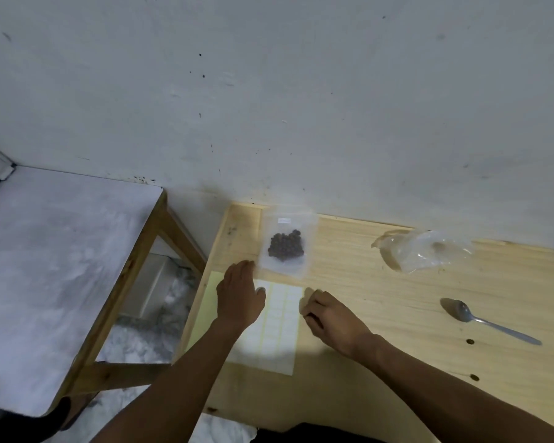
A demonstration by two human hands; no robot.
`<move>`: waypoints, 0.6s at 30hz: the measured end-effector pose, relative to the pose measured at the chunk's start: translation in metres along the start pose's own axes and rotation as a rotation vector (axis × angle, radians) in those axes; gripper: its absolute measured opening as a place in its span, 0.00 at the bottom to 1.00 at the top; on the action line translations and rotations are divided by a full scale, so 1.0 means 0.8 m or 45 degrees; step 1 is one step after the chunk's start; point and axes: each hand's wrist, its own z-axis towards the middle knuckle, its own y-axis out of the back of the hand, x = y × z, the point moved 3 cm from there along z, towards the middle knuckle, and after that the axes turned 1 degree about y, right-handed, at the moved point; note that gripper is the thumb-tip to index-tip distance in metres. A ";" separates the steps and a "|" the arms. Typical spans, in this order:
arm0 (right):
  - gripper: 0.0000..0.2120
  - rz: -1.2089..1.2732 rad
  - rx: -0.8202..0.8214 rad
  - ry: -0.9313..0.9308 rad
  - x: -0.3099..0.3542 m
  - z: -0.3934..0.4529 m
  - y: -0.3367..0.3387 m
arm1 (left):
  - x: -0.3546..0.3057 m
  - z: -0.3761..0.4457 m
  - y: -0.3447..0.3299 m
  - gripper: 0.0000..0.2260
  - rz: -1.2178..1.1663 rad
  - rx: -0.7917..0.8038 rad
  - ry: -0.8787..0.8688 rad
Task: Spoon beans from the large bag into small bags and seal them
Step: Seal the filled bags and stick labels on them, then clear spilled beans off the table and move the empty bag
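Note:
A small clear bag [287,243] holding dark beans lies flat near the table's far left corner, with a small white label near its top. My left hand [239,295] rests flat on a white sheet of labels [275,327], its fingertips just short of the bag's lower left corner. My right hand [331,319] hovers at the sheet's right edge with fingers curled; whether it pinches anything is hidden. A large crumpled clear bag [424,251] lies at the far right, looking nearly empty. A metal spoon [480,319] lies on the table to the right.
The wooden table [397,314] stands against a pale wall. A yellowish sheet [205,314] lies under the label sheet. Left of the table stands a second table with a grey top [55,276], with a gap between them.

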 end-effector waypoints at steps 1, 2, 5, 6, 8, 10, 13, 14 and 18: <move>0.10 -0.063 0.010 -0.005 0.002 -0.004 -0.002 | 0.001 0.000 0.000 0.28 0.022 0.011 -0.014; 0.09 -0.072 0.029 -0.039 0.004 -0.006 -0.004 | 0.002 0.001 -0.001 0.28 0.041 0.024 -0.025; 0.02 -0.167 0.022 -0.048 0.002 -0.015 -0.015 | 0.005 0.001 -0.004 0.28 0.077 0.049 -0.052; 0.03 -0.189 0.015 -0.069 0.003 -0.018 -0.016 | 0.005 0.000 -0.005 0.28 0.089 0.049 -0.060; 0.04 -0.142 -0.012 -0.128 0.005 -0.025 -0.012 | 0.004 -0.006 -0.008 0.29 0.112 0.035 -0.057; 0.08 -0.090 -0.056 -0.192 0.009 -0.035 -0.004 | 0.000 -0.019 -0.011 0.29 0.131 -0.015 -0.041; 0.11 -0.043 -0.102 -0.299 -0.002 -0.059 0.003 | -0.020 -0.044 -0.016 0.28 0.122 -0.162 -0.123; 0.09 -0.028 -0.108 -0.344 -0.006 -0.069 0.005 | -0.031 -0.052 -0.021 0.27 0.123 -0.198 -0.160; 0.05 0.057 -0.155 -0.520 -0.009 -0.117 0.021 | -0.082 -0.085 -0.050 0.25 0.002 -0.208 -0.328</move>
